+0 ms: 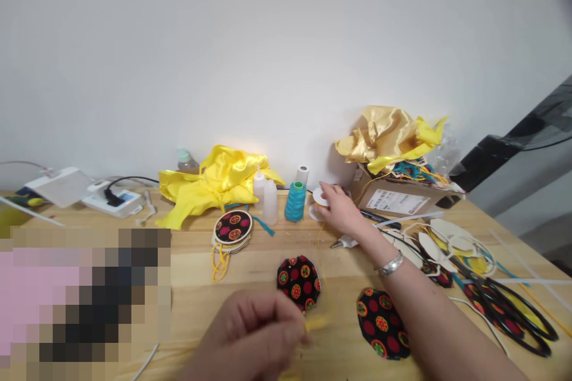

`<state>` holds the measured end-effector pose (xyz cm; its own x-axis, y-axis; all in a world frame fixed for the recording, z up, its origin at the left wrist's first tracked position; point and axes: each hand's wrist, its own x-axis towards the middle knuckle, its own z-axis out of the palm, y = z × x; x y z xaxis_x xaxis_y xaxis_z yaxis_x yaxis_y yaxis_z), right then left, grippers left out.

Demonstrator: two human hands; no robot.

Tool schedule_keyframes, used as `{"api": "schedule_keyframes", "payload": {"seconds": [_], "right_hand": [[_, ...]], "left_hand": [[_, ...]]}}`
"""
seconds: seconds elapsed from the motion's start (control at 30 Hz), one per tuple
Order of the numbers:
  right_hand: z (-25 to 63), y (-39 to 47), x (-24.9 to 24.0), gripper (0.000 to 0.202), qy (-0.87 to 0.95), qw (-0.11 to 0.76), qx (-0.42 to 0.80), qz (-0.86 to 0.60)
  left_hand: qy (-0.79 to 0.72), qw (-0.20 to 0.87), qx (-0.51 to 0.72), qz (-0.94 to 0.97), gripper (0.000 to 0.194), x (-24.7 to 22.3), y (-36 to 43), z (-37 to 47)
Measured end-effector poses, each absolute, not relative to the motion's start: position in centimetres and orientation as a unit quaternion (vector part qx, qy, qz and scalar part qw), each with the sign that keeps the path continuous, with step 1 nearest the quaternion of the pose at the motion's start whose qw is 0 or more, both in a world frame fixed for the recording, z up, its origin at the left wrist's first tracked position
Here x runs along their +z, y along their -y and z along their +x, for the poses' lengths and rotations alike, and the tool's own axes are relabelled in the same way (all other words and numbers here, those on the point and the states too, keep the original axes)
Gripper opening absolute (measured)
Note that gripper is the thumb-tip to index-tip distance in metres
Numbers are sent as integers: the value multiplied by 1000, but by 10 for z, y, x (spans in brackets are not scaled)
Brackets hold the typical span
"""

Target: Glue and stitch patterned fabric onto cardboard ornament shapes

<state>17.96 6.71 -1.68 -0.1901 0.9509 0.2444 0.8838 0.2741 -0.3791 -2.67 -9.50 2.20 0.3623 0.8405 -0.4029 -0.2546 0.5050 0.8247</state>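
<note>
My left hand (261, 333) is closed in a pinch on a yellow cord (306, 326), whose loose end is blurred. My right hand (337, 208) reaches to the back of the table, its fingers on a white spool (318, 196). A thin yellow strand runs down from the spool toward my left hand. Just beyond my left hand lies a black octagonal fabric piece with red and orange circles (298, 283). A similar fabric piece (381, 324) lies under my right forearm, partly covered. A teal thread cone (295, 202) stands left of the spool.
A stack of fabric-covered rounds with yellow cords (233, 227) lies left of centre. Behind it are yellow satin (214, 184) and white squeeze bottles (270, 202). A cardboard box (393, 193) stands back right. Black-handled scissors (521, 315) lie at right, a glue gun (346, 242) beneath my right wrist.
</note>
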Motion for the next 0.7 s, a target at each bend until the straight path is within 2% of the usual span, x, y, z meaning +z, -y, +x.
{"api": "schedule_keyframes", "payload": {"seconds": [0.07, 0.1, 0.23, 0.3, 0.47, 0.6, 0.7], "right_hand": [[181, -56, -6, 66, 762, 215, 68, -607], [181, -48, 1, 65, 758, 220, 57, -611], [190, 1, 25, 20, 771, 234, 10, -592], [202, 28, 27, 26, 773, 224, 16, -594], [230, 72, 9, 24, 753, 242, 114, -602], [206, 75, 5, 18, 760, 324, 177, -534], [175, 62, 13, 19, 774, 329, 193, -505]], "left_hand": [[-445, 732, 423, 294, 18, 16, 89, -20], [-442, 737, 433, 271, 17, 13, 85, -17], [-438, 740, 450, 242, 18, 3, 70, -12], [-443, 730, 459, 245, 18, -2, 65, -11], [-468, 711, 455, 261, 20, -12, 64, -12], [-475, 703, 446, 284, 21, -13, 66, -9], [-477, 689, 455, 302, 21, -11, 67, -7]]}}
